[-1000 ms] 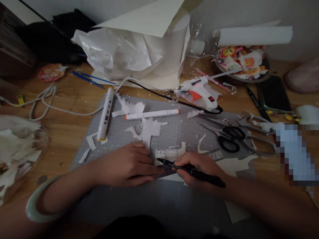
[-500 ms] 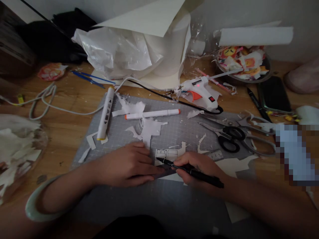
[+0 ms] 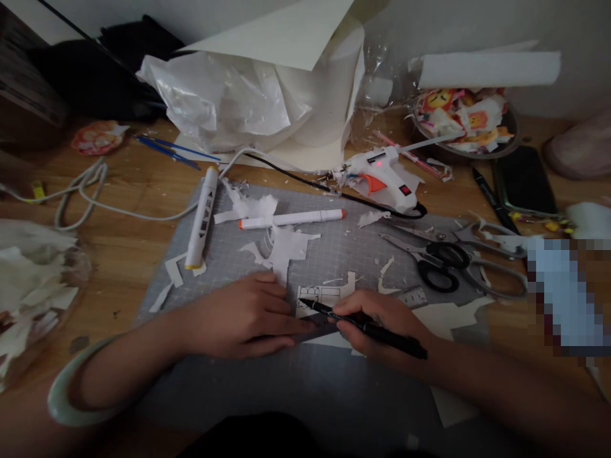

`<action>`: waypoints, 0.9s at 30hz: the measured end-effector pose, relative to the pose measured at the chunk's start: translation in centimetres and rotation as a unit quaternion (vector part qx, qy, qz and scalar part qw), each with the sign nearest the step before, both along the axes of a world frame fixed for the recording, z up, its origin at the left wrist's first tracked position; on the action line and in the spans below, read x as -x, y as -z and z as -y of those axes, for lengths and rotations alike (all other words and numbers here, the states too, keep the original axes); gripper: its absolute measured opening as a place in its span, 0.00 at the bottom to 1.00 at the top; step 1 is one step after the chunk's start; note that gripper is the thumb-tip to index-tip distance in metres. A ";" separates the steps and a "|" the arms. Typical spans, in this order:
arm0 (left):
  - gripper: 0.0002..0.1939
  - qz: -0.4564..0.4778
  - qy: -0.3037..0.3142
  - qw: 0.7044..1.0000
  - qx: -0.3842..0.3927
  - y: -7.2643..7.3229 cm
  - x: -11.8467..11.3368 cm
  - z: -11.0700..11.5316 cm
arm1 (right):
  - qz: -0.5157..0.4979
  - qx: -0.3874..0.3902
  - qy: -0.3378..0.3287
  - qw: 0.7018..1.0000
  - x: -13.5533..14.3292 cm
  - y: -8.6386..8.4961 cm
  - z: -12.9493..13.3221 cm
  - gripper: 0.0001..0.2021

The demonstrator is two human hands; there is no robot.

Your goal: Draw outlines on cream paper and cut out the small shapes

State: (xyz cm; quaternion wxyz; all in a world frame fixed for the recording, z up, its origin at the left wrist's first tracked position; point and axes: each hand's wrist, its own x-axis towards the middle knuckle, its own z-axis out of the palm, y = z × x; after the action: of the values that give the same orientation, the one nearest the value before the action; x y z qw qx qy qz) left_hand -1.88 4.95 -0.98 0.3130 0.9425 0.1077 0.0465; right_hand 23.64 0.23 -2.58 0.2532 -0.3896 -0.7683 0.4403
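Observation:
A black pen (image 3: 391, 337) is pinched in my right hand (image 3: 377, 321), its tip on a small white paper piece (image 3: 329, 296) with black lines drawn in boxes. My left hand (image 3: 255, 312) lies flat, fingers stretched toward the paper, index fingertip on a ruler (image 3: 329, 326) along the paper's lower edge. The ruler's middle is hidden by my right hand; its end shows beyond it. Under both hands is a grey cutting mat (image 3: 229, 394). A cut white paper scrap (image 3: 291, 245) reaches down to my left fingers.
A yellow-tipped marker (image 3: 203, 216) and an orange-tipped marker (image 3: 291, 219) lie on the mat. Black-handled scissors (image 3: 436, 267) rest at right, a white glue gun (image 3: 391, 178) behind. A metal bowl (image 3: 510, 137) of wrappers, a phone (image 3: 525, 181) and a plastic bag (image 3: 229, 102) stand farther back.
The pen tip has shifted up slightly on the paper piece, and more black line shows in the left box. My left hand has stayed in place.

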 end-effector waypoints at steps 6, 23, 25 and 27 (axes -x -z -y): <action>0.15 -0.006 0.002 1.000 -0.004 0.0 0.0 0.0 | -0.005 0.018 0.000 1.000 -0.1 -0.2 0.0 0.04; 0.15 -0.009 0.004 1.000 0.012 0.1 0.0 0.0 | -0.026 0.014 0.010 1.000 -0.2 0.2 0.2 0.05; 0.15 -0.010 0.004 1.000 0.010 0.0 -0.1 -0.1 | -0.024 0.014 0.007 1.000 -0.2 0.1 0.2 0.05; 0.15 -0.010 0.004 1.000 0.008 0.0 -0.1 -0.1 | -0.023 0.011 0.006 1.000 -0.2 0.1 0.2 0.05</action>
State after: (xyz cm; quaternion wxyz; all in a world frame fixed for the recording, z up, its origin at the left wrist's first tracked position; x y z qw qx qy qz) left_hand -1.81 5.04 -0.99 0.3198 0.9407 0.1078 0.0346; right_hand 23.82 0.01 -2.68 0.2691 -0.3873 -0.7549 0.4558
